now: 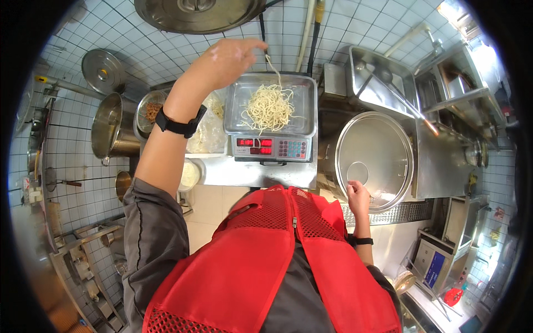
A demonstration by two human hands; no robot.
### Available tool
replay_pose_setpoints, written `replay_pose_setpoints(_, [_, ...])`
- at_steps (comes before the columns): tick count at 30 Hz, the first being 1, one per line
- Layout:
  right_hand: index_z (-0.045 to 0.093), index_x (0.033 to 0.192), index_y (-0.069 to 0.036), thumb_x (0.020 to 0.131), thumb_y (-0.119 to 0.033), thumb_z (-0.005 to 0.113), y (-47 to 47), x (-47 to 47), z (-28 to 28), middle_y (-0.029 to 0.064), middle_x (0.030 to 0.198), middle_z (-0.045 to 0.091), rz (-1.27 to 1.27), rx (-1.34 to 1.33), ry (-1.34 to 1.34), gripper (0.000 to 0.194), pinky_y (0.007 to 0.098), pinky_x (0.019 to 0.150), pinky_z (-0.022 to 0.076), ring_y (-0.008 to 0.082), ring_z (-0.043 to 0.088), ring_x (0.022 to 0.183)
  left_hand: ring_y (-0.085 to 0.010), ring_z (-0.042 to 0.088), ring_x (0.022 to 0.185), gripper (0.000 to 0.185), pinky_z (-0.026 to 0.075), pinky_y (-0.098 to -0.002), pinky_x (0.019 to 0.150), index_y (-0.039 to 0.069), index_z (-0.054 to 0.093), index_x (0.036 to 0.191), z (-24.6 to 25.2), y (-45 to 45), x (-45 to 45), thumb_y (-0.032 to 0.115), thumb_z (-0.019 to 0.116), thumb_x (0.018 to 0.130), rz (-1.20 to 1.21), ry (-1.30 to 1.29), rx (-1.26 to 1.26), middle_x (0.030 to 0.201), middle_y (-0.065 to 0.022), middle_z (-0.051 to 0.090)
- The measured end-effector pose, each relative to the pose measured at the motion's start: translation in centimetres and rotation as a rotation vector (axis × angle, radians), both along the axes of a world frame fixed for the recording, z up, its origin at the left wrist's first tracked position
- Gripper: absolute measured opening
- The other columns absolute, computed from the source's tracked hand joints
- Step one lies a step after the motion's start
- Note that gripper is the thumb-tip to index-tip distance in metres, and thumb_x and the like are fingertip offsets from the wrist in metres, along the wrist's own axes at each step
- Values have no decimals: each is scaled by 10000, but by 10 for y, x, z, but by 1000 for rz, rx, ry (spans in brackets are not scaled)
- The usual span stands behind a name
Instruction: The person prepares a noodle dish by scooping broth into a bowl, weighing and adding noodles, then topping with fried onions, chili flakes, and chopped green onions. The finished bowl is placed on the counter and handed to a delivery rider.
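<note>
My left hand [235, 60] is raised above the upper left corner of a clear tray [235, 120]. Between its fingertips it pinches a noodle strand [272, 66], which hangs down to a heap of pale noodles [270, 107] in the tray. The tray rests on a digital scale [272, 148] with lit red figures. Over the near left edge of a large round steel pot lid [377, 143] is my right hand [358, 195], its fingers curled together; whether anything is between them cannot be told. A clear plastic bag of noodles [206, 133] lies left of the scale, partly behind my left forearm.
At left stand a deep steel pot [118, 125] and a bowl of brown crumbled food [150, 111]. A tub of pale powder or paste [189, 175] sits near the counter's front edge. A steel sink [383, 77] holding ladles is at the upper right, beside a steel counter [441, 162].
</note>
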State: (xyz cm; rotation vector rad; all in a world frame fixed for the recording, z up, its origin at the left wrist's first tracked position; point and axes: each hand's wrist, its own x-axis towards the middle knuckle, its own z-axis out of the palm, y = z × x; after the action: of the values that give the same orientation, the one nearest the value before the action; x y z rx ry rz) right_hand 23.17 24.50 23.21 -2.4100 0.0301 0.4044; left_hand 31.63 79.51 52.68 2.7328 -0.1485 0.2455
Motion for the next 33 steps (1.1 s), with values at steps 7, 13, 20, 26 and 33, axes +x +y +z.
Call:
replay_pose_setpoints(7, [784, 1182, -18, 1000, -187, 720, 60, -13, 35, 208, 964, 797, -77, 3, 65, 257, 393, 834, 594, 300, 779, 890, -428, 740, 1002, 273, 590, -513, 898, 18, 783, 1009, -224, 202, -46, 214, 594, 1019, 145, 210, 379, 1028, -229, 781])
replay_pose_setpoints(13, [795, 1152, -28, 962, -187, 793, 193, 30, 102, 159, 985, 788, 367, 49, -202, 248, 395, 771, 595, 317, 763, 860, -381, 746, 1114, 262, 589, -480, 986, 38, 830, 986, -433, 276, -144, 195, 622, 965, -18, 631, 624, 1122, -204, 800])
replay_pose_setpoints(20, [805, 982, -61, 947, -483, 767, 377, 69, 86, 173, 996, 763, 756, -339, -168, 425, 504, 859, 591, 391, 739, 988, -452, 680, 1150, 427, 560, -536, 1017, 42, 706, 1240, -442, 238, -153, 159, 770, 834, 512, 288, -34, 1239, -237, 702])
replay_pose_setpoints(26, [765, 974, -36, 948, -216, 762, 421, 76, 52, 185, 968, 746, 857, -20, -105, 182, 486, 821, 576, 383, 731, 914, -438, 611, 1293, 560, 514, -502, 1098, 32, 630, 1382, -404, 232, -146, 243, 762, 880, 802, 418, -242, 1345, -275, 648])
replay_pose_setpoints(33, [765, 1175, -8, 1008, -164, 719, 424, 126, 104, 177, 973, 778, 425, 92, -317, 233, 371, 780, 577, 257, 746, 826, -440, 516, 1400, 765, 477, -471, 1149, 41, 552, 1534, -403, 246, -143, 275, 818, 855, 941, 381, -556, 1408, -266, 609])
